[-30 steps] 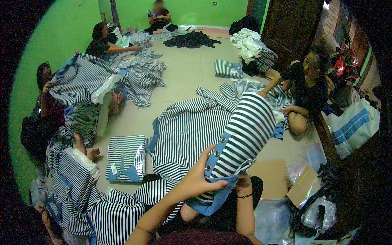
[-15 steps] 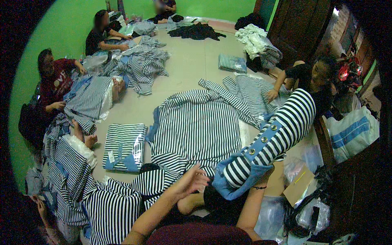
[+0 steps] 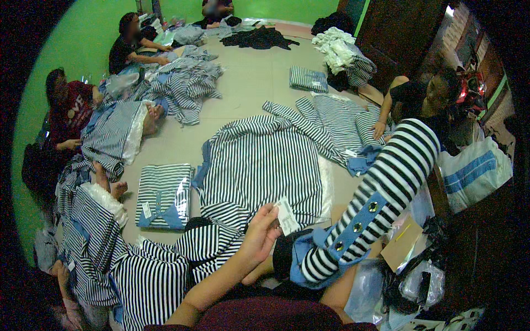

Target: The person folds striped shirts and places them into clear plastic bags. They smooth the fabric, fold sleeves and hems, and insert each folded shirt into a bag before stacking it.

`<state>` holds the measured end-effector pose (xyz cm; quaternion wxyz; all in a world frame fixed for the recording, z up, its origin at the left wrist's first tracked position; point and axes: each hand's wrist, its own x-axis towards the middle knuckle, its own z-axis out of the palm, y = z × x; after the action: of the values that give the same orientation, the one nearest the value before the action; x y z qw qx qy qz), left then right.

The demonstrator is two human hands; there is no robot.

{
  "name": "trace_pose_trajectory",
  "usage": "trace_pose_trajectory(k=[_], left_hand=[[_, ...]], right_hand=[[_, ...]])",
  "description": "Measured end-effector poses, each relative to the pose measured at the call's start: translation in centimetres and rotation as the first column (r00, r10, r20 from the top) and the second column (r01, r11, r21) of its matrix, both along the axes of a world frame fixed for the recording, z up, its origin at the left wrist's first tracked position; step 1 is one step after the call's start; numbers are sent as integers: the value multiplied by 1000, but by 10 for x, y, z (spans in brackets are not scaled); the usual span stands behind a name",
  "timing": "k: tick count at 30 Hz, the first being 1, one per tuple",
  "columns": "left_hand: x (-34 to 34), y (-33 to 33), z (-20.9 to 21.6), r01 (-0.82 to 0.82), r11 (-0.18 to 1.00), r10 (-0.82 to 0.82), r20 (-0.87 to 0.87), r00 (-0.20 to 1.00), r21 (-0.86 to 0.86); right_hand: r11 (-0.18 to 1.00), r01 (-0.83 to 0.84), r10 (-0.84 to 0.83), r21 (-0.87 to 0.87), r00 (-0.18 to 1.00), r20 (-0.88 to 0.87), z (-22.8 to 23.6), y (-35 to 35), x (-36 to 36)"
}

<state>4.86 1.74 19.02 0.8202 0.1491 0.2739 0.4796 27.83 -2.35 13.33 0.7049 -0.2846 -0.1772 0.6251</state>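
Observation:
A white paper tag (image 3: pixel 287 215) is pinched between the thumb and fingers of my left hand (image 3: pixel 263 230), which is closed. Raised at the right is a folded black-and-white striped shirt (image 3: pixel 381 182) with a blue collar and a blue button strip, tilted up and away from me. My right forearm (image 3: pixel 338 291) runs in under the shirt, and the hand holds it from below, its fingers hidden. Whether the tag is tied to this shirt I cannot tell. Below my hands an unfolded striped shirt (image 3: pixel 265 160) lies flat on the floor.
A folded, bagged striped shirt (image 3: pixel 164 194) lies left of the flat one. Striped clothes (image 3: pixel 149 281) heap up beside my left arm. At right are clear plastic bags (image 3: pixel 422 284), cardboard (image 3: pixel 403 245) and a white-blue sack (image 3: pixel 475 171). Several people sit around with garments; one (image 3: pixel 419 105) handles a shirt.
My left hand was empty with fingers spread; now it holds the white tag. The folded shirt has shifted slightly right, and my right hand has gone out of sight behind it.

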Motion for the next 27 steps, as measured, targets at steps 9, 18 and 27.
trace_pose_trajectory(k=[9, 18, 27], left_hand=[[23, 0, 28, 309, 949, -308, -25, 951, 68], [21, 8, 14, 247, 891, 6, -555, 832, 380], [-29, 8, 18, 530, 778, -122, -747, 653, 336]], right_hand=[[998, -59, 59, 3, 991, -119, -24, 4, -24], [995, -96, 97, 12, 987, -126, -26, 9, -31], [957, -264, 283, -119, 939, 195, 0, 17, -39]])
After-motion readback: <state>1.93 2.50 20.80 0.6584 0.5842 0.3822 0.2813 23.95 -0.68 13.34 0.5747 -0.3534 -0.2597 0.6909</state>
